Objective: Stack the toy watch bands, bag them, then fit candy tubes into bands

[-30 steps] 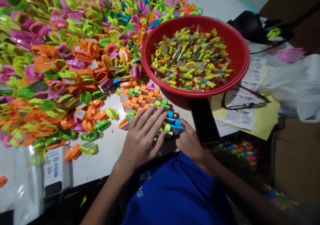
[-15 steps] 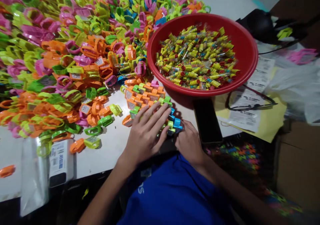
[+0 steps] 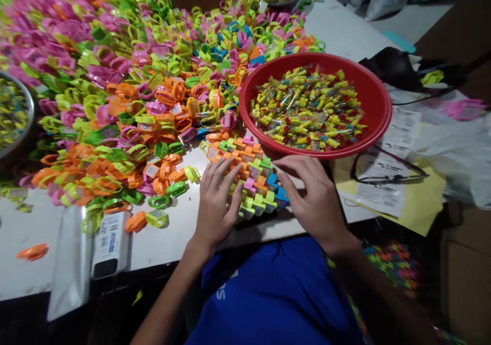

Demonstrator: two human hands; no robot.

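Left grip (image 3: 217, 201), right grip (image 3: 316, 201) flank plastic rows (image 3: 255, 173); long axis slants near-right.

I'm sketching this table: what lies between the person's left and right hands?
In the head view, rows of colourful plastic pieces lie between the left hand and the right hand.

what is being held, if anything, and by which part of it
It cannot be told whether anything is gripped: the left hand lies over the left side of the packed multicoloured plastic pieces, and the right hand is at their blue right edge.
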